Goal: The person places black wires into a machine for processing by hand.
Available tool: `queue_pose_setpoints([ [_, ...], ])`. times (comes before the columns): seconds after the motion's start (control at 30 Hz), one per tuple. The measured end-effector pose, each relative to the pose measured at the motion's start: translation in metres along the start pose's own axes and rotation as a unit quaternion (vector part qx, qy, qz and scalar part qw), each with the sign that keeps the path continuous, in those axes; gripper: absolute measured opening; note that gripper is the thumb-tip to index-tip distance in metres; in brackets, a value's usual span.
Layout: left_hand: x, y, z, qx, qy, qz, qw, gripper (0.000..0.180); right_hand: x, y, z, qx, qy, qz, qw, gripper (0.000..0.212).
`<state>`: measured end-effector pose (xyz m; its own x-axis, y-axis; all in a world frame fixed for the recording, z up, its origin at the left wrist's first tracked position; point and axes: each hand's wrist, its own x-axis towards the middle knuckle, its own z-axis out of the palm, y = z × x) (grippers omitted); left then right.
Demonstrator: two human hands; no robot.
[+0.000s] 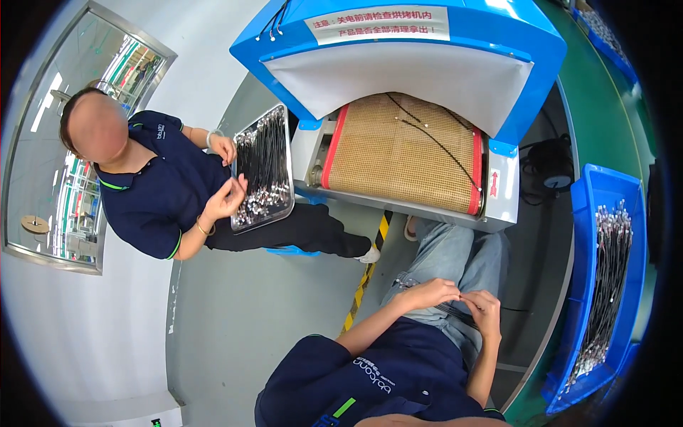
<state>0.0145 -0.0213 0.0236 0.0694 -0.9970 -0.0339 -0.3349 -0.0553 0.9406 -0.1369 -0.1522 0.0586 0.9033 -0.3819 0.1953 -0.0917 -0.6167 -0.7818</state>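
Above my lap, my left hand (435, 292) and my right hand (485, 307) almost meet, with the fingertips of both pinched together. Between them runs a thin black cable (511, 309), one length of which sticks out to the right past my right hand. More black cables (455, 311) lie across my jeans below my fingers, partly covered by my hands. Pale connector ends (407, 282) show on my thigh beside my left wrist. The exact spot where the fingers grip is too small to make out.
Ahead stands a blue oven-like machine (391, 32) with a mesh conveyor belt (402, 160) carrying a few black cables. To the left, a seated co-worker (160, 181) handles a metal tray (288, 181) full of cables. A blue bin (585, 206) of cables stands at right.
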Motion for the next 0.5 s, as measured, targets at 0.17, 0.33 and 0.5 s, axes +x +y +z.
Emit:
queue_pose_setpoints([
  [0.17, -0.002, -0.007, -0.001, 0.089, 0.065, 0.125, 0.986, 0.017, -0.002, -0.004, 0.002, 0.065, -0.013, 0.110, 0.992, 0.009],
  [0.33, 0.008, -0.015, -0.005, 0.154, 0.079, 0.159, 0.972, 0.015, 0.004, 0.006, 0.003, 0.086, -0.035, 0.135, 0.986, 0.009],
  [0.5, 0.014, -0.015, 0.012, 0.134, 0.116, 0.135, 0.975, 0.016, 0.000, 0.018, 0.002, 0.110, -0.021, 0.178, 0.978, 0.008],
])
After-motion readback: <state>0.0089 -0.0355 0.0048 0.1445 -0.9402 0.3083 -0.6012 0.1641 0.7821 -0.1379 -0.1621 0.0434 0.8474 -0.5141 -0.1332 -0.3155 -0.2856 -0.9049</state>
